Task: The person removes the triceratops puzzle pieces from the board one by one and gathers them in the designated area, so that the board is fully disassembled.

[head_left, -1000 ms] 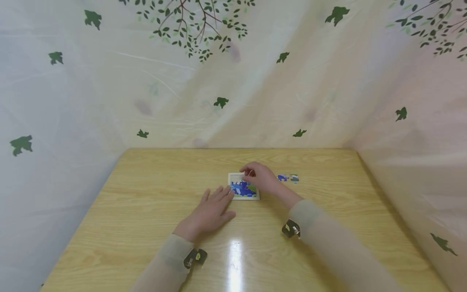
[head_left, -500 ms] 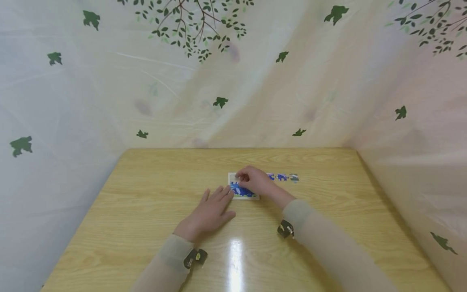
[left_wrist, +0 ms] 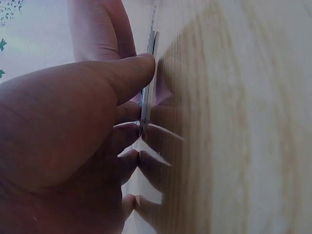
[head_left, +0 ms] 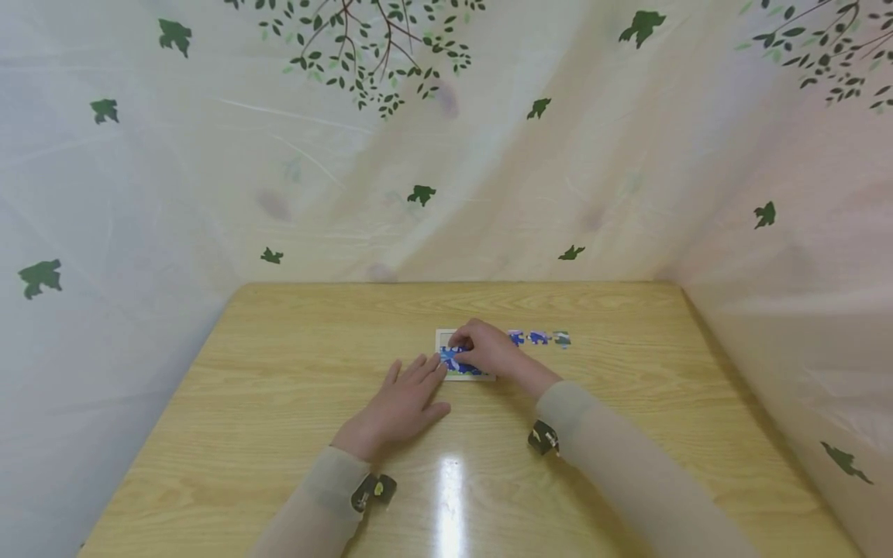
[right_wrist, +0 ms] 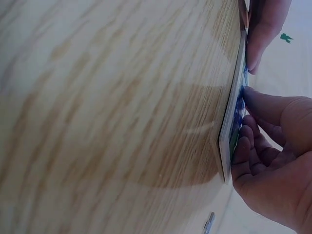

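Observation:
A small jigsaw puzzle tray (head_left: 439,339) with a pale border lies on the table, its lower part filled with a blue picture. My left hand (head_left: 396,408) lies flat with straight fingers, its fingertips on the tray's left edge. Over the tray is my right hand (head_left: 490,349), thumb and index finger close together near the upper left part. It seems to pinch a puzzle piece, mostly hidden by the fingers. The right wrist view has the thumb (right_wrist: 265,105) against the puzzle's face, other fingers curled. In the left wrist view the tray's edge (left_wrist: 147,92) shows beyond the thumb.
Loose puzzle pieces lie in a row right of the tray: one (head_left: 516,338) beside my right hand, another blue one (head_left: 539,338), and a greyish-green one (head_left: 562,339). The wooden table (head_left: 293,333) meets a leaf-printed curtain (head_left: 488,178) at the back and sides.
My right hand has moved left and slightly down across the tray, settling near its upper left part. A loose piece beside the tray has come into view. The left hand stays in place.

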`<state>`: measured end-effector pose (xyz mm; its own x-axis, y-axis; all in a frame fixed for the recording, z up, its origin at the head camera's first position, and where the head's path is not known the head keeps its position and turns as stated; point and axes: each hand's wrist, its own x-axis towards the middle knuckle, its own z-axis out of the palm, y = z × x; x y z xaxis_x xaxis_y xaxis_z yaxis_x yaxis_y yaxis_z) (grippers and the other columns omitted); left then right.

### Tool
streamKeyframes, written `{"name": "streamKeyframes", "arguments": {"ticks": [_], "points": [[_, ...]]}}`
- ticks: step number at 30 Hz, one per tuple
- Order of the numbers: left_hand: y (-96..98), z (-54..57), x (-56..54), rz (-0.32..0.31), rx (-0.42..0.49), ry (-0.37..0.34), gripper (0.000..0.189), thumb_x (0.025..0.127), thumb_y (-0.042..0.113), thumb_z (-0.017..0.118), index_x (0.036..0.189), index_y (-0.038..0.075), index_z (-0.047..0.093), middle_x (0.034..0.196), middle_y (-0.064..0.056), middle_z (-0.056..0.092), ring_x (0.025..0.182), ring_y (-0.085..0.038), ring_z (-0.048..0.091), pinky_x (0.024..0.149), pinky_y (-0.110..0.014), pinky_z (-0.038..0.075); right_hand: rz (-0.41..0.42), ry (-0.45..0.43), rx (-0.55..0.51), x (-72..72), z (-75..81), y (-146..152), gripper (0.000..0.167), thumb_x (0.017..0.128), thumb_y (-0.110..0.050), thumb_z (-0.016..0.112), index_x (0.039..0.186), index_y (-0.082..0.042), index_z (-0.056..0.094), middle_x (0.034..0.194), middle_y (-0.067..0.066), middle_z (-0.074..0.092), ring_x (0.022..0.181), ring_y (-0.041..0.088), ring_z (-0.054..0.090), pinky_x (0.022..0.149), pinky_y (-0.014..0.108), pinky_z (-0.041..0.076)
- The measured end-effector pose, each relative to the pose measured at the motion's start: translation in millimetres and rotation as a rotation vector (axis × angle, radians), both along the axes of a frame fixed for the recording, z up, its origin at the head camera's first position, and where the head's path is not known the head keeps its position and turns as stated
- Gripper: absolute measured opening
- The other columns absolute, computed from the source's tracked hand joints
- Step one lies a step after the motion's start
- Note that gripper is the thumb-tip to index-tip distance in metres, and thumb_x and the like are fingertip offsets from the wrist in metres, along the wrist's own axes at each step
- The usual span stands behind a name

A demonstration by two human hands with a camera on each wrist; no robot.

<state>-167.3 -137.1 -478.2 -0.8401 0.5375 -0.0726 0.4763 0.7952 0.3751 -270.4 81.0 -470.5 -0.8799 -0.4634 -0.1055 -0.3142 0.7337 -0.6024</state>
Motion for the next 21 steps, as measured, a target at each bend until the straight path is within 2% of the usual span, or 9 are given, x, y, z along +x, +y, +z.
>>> {"name": "streamKeyframes", "arguments": {"ticks": [11,21], "points": [[-0.4,-2.9,-2.0,0.001,-0.014,0.005,0.072,0.117,0.048,0.052,0.173,0.007,0.034,0.182,-0.012,0.024,0.168,-0.038,0.018,0.134,-0.067,0.005,-0.027,-0.017,0.003,0.8,0.9,-3.3,0.025,0.103,-0.009,0.08,0.127,-0.008,0.078,0.118,0.004,0.071,0.112,0.022,0.069,0.107,0.042,0.058],[-0.5,-3.6,-1.7,0.0,-0.013,0.002,0.072,0.117,0.048,0.051,0.173,0.007,0.034,0.182,-0.012,0.022,0.168,-0.038,0.017,0.134,-0.067,0.004,-0.03,-0.012,-0.007,1.0,0.5,-4.8,0.022,0.101,-0.007,0.081,0.122,-0.008,0.075,0.112,0.004,0.07,0.108,0.022,0.068,0.104,0.042,0.058]]}}
